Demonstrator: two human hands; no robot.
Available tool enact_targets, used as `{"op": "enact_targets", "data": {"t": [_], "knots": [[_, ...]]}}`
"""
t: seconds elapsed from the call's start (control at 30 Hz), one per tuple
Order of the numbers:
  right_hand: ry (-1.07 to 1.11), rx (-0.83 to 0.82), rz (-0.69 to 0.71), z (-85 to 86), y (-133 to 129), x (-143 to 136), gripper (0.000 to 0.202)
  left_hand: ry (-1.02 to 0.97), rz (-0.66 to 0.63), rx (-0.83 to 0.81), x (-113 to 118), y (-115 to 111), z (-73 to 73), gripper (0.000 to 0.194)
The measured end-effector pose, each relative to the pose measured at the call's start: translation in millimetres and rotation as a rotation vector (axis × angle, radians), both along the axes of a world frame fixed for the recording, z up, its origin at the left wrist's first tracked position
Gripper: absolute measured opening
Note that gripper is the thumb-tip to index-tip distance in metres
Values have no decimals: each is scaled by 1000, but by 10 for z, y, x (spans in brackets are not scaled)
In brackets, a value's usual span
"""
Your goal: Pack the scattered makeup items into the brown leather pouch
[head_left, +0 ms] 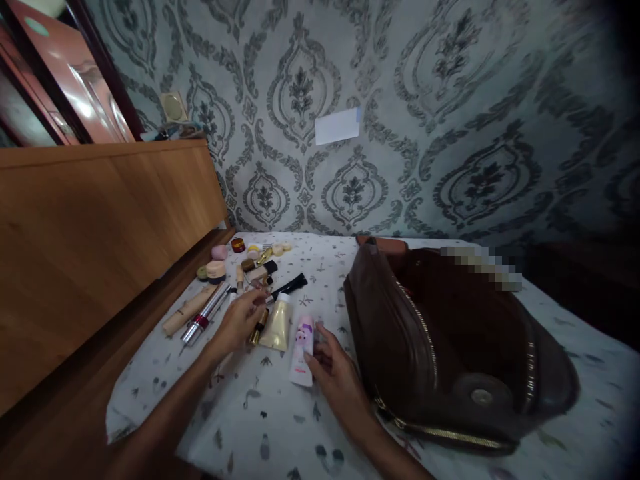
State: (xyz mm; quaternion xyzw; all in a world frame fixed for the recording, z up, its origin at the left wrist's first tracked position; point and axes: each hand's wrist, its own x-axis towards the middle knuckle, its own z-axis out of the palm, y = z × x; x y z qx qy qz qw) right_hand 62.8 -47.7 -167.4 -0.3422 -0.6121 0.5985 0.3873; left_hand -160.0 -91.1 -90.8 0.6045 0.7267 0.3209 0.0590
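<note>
My right hand is at the right side of a white and pink tube, its thumb and fingers around the tube's edge. My left hand reaches over the small cosmetics, fingertips near a black tube and a small dark and gold bottle; what its fingers touch is too small to tell. A cream-gold tube with a white cap lies between the hands. Left of my left hand lie a silver and red pen-like item and a beige tube. A brown leather bag gapes open on the right.
Small jars and other cosmetics lie toward the back left. A wooden panel borders the left side. Patterned wallpaper stands behind the white printed cloth. A brown item lies behind the bag.
</note>
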Motion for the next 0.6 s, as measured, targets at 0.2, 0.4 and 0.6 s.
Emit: {"op": "enact_targets", "data": {"t": [0.2,0.4,0.6], "knots": [[-57,185,10,73,-21,45,39,153,159,-68,-539,471,114,24],[-164,408,-30,158,-33,106,25,319,214,-222,-588,1013,162,26],[-148,444,-40,134,-18,95,24,427,223,-377,-515,1312,124,37]]}}
